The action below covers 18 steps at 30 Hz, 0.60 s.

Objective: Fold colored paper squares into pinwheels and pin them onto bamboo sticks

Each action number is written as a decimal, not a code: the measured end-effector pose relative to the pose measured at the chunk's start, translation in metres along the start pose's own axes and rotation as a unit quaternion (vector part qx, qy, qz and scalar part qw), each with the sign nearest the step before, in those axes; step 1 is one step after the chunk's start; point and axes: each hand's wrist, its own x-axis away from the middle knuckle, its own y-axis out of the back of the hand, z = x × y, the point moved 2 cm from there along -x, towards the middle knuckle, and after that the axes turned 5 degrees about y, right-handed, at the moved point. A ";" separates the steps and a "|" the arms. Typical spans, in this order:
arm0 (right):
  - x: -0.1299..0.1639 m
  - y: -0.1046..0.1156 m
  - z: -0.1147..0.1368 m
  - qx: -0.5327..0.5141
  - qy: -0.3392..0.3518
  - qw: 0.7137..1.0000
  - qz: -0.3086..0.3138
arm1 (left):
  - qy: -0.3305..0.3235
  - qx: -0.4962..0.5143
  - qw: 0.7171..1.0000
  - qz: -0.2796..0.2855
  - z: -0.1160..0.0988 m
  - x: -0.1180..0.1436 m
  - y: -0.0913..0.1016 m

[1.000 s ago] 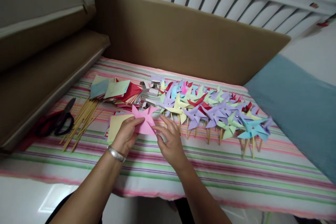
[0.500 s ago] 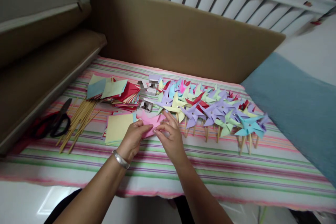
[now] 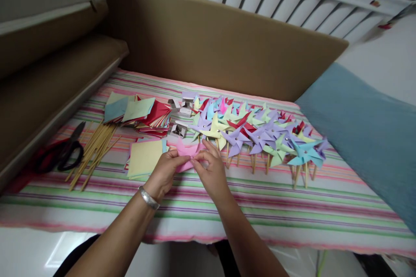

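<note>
Between my two hands is a pink paper pinwheel [image 3: 184, 147], its points partly folded in and held above the striped cloth. My left hand [image 3: 165, 169], with a silver bracelet at the wrist, pinches the paper from the left, thumb near its middle. From the right, my right hand [image 3: 210, 166] grips it with thumb and fingertips close to the left thumb. Fingers hide the paper's centre, so whether a pin is there I cannot tell. Just left of the hands lies a stack of square paper sheets [image 3: 145, 160], pale yellow on top.
Finished pinwheels on sticks [image 3: 260, 136] crowd the right side of the striped cloth [image 3: 260, 207]. Behind the hands stand small open boxes of pins [image 3: 178, 130]. Leftward are cut paper pieces [image 3: 152, 114], wooden sticks [image 3: 94, 151] and black-handled scissors [image 3: 66, 151]. A brown board [image 3: 211, 43] rises behind.
My thumbs and fingertips have drawn closer together at the middle of the pink paper, and its left point stands higher. The whole view has shifted slightly.
</note>
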 end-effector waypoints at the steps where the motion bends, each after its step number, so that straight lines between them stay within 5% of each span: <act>1: 0.000 0.000 0.000 0.000 -0.006 1.000 0.001 | 0.002 0.000 1.000 0.000 0.000 0.000 0.000; 18: -0.001 0.002 0.005 -0.032 -0.047 0.998 -0.008 | 0.001 0.009 1.000 0.000 -0.005 0.004 -0.001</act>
